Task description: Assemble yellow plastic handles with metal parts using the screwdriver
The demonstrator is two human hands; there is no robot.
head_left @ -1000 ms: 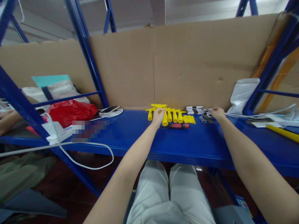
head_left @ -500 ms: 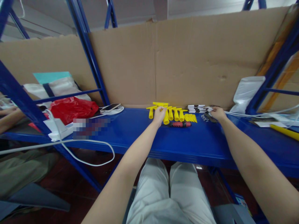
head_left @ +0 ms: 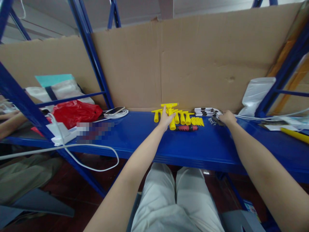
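My left hand (head_left: 166,121) is at the row of yellow plastic T-shaped handles (head_left: 182,118), thumb and forefinger spread apart. It lies against the left side of the foremost T-shaped handle (head_left: 172,123), which stands out in front of the others. Fingers curled downward, my right hand (head_left: 228,118) is at a small pile of dark flat pieces (head_left: 218,121); what its fingertips pinch, if anything, is hidden. Small metal screws (head_left: 211,121) lie just left of that pile. Between the hands are a red-and-black screwdriver handle (head_left: 187,128) and several small yellow pieces (head_left: 197,121).
Black-and-white packets (head_left: 202,112) are stacked against the cardboard wall (head_left: 193,64). A phone (head_left: 115,111) rests on a coiled white cable at left, near a red bag (head_left: 74,112). A white pouch (head_left: 257,95) leans at right. Another person's arm (head_left: 11,124) shows far left.
My left hand's fingers have spread from a pinch, and the foremost T-shaped handle shows more fully. My right hand has shifted slightly right and its fingers now point lower.
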